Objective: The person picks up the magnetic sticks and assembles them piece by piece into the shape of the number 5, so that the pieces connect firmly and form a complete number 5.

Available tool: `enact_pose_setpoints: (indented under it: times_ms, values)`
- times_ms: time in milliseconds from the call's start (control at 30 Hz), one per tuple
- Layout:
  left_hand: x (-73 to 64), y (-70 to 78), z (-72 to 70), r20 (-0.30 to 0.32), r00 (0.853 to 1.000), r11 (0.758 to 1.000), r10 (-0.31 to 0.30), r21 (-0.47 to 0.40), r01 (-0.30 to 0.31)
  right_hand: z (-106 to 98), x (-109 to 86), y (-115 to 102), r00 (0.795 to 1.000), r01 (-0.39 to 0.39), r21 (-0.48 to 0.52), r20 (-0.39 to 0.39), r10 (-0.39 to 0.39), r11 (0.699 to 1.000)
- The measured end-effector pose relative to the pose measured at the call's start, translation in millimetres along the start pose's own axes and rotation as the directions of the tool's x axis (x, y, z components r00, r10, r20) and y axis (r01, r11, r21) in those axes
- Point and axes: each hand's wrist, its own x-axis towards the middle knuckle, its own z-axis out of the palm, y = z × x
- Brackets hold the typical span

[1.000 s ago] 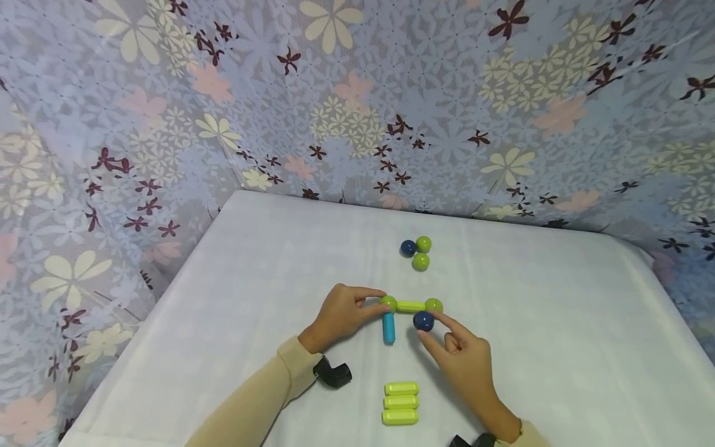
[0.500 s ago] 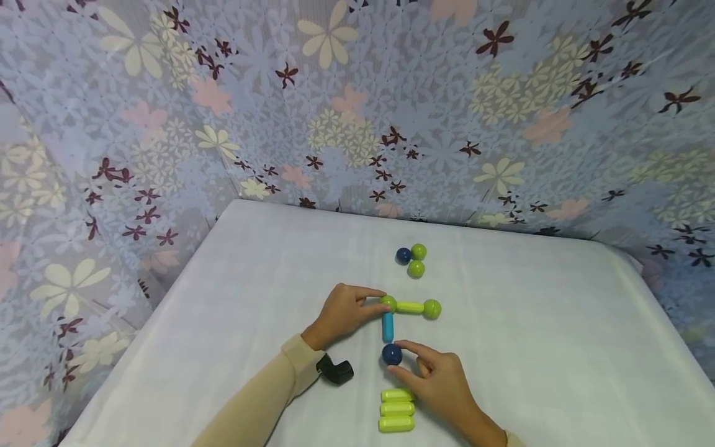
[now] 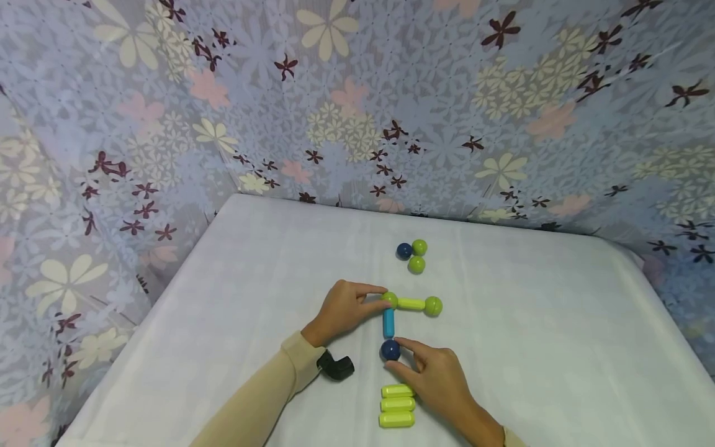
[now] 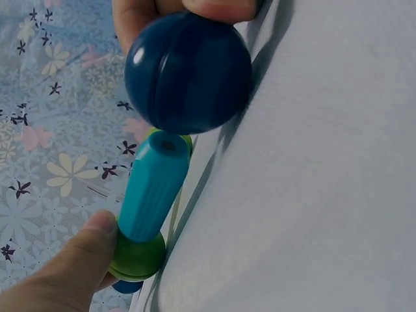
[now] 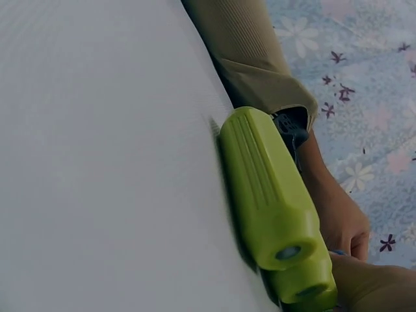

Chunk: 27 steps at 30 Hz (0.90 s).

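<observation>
My left hand (image 3: 342,310) pinches a green ball (image 3: 390,300) between thumb and forefinger. From that ball a yellow-green rod (image 3: 411,304) runs right to a second green ball (image 3: 433,306), and a light blue rod (image 3: 388,323) points toward me. A dark blue ball (image 3: 390,350) is pinched by the thumb and forefinger of my right hand (image 3: 438,377), right at the near end of the blue rod. In the left wrist view this ball (image 4: 188,73) overlaps the tip of the blue rod (image 4: 153,185), whose end shows a dark round spot.
Three yellow-green rods (image 3: 397,405) lie stacked in a row in front, close by the right hand. Farther back sit a dark blue ball (image 3: 404,251) and two green balls (image 3: 416,264). A floral cloth (image 3: 357,112) hangs behind the white-covered table (image 3: 530,323).
My right hand has carried the dark blue ball left and toward me, from beside the right green ball to the near end of the blue rod. The left hand keeps its place.
</observation>
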Motion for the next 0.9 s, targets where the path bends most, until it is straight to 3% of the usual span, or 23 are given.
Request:
enact_pose_setpoints:
  times_ms: [500, 800, 900]
  values:
    - [2.0, 0.2, 0.8, -0.011, 1.0, 1.0, -0.003, 0.026, 0.004, -1.9, 6.2, -0.7, 0.998, -0.061, 0.022, 0.023, 0.06, 0.998]
    - [2.7, 2.2, -0.5, -0.016, 1.0, 0.999, -0.011, 0.051, 0.012, -3.9, 8.0, 1.6, 0.999, -0.037, 0.054, -0.013, 0.038, 0.998]
    - [1.5, 1.9, -0.3, -0.024, 1.0, 1.0, -0.02, 0.024, 0.02, -4.3, 7.5, 3.5, 0.999, -0.043, 0.082, -0.018, 0.044, 0.996]
